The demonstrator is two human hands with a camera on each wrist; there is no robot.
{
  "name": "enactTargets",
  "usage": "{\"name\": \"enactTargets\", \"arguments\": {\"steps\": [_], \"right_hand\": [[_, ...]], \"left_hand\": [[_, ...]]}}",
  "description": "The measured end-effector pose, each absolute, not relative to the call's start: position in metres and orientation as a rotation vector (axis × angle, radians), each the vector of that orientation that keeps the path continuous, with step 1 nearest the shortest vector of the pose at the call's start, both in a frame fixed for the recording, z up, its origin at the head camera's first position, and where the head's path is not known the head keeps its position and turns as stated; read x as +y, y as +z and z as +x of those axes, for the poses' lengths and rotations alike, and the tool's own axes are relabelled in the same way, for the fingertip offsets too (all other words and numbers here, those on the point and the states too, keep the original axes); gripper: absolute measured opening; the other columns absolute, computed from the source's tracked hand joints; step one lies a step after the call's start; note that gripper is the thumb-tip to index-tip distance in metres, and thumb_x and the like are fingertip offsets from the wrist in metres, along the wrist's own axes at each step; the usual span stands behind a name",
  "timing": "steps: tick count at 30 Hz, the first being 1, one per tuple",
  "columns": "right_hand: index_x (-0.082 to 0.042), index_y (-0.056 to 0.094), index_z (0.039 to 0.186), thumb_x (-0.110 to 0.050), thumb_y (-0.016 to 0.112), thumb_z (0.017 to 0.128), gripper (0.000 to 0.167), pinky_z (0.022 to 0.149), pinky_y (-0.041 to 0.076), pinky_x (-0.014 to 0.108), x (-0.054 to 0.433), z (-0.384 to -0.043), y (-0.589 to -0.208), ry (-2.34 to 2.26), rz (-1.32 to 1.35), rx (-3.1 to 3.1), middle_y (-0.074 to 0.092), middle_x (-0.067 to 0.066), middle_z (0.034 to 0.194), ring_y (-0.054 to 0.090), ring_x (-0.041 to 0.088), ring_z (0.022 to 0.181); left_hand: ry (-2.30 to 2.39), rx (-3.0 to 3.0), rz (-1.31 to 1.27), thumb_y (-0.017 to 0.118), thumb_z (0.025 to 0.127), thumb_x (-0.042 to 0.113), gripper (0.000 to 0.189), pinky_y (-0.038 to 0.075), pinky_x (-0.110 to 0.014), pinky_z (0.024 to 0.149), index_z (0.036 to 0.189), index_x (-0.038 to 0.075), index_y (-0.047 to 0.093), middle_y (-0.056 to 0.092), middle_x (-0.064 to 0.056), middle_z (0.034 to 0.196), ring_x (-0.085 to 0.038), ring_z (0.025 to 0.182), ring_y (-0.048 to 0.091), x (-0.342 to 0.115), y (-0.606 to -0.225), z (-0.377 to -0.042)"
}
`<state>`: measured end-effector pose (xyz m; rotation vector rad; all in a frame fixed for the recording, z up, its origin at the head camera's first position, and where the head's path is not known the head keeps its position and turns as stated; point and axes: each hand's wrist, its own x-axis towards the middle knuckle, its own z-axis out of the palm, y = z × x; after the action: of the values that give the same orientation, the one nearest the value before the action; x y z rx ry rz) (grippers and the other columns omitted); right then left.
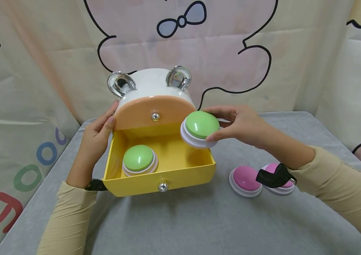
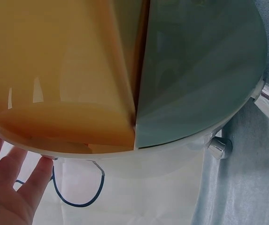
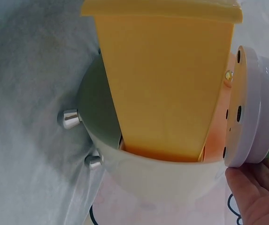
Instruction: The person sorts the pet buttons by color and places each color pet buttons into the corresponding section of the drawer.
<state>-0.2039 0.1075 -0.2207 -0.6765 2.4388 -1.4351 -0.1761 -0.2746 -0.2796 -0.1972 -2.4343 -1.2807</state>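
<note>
A rounded white chest (image 1: 153, 76) with silver ears and an orange front stands on the table, its yellow drawer (image 1: 187, 175) pulled out. My left hand (image 1: 95, 140) rests its fairly straight fingers against the chest's left side; its fingertips (image 2: 42, 166) touch the white rim in the left wrist view. A green-domed button (image 1: 202, 124) with a white base is pinched in my right hand (image 1: 236, 124), above the drawer's right side. The right wrist view shows the held button's white base (image 3: 251, 110) edge-on. Another green button (image 1: 138, 158) sits inside the drawer, at the left.
Two pink-domed buttons lie on the grey table (image 1: 183, 223) to the drawer's right. The nearer pink button (image 1: 246, 179) is fully visible; the other pink button (image 1: 272, 168) is partly hidden by the black wrist camera (image 1: 273, 178). A patterned curtain (image 1: 218, 53) hangs behind.
</note>
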Motion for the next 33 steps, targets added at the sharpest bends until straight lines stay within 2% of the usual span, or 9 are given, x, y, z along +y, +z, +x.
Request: {"name": "enactTargets", "arguments": {"steps": [18,29,33], "right_hand": [[-0.02,0.062,0.137,-0.024,0.088,0.075,0.067,0.105,0.053,0.041,0.089,-0.204,-0.223,-1.369,-0.73,2.423,0.062,-0.001,0.137,0.058,0.024,0.13],[-0.019,0.063,0.135,-0.024,0.089,0.074,0.066,0.111,0.048,0.041,0.076,-0.207,-0.227,-1.302,-0.803,2.412,0.065,0.0,0.133,0.057,0.019,0.131],[-0.02,0.064,0.134,-0.024,0.089,0.073,0.067,0.108,0.05,0.041,0.071,-0.209,-0.231,-1.267,-0.817,2.424,0.065,-0.001,0.132,0.06,0.019,0.126]], "left_hand": [[-1.295,-2.427,-0.218,0.043,0.106,0.04,0.043,0.035,-0.036,0.12,0.149,0.037,0.041,0.039,0.012,0.157,-0.014,0.148,0.037,-0.275,-0.281,-0.177],[-1.29,-2.422,-0.229,0.043,0.106,0.039,0.043,0.035,-0.032,0.12,0.149,0.037,0.041,0.039,0.012,0.157,-0.013,0.148,0.037,-0.277,-0.281,-0.178],[-1.291,-2.424,-0.231,0.043,0.106,0.039,0.043,0.035,-0.033,0.12,0.149,0.037,0.041,0.039,0.012,0.157,-0.014,0.148,0.037,-0.276,-0.281,-0.178]]}}
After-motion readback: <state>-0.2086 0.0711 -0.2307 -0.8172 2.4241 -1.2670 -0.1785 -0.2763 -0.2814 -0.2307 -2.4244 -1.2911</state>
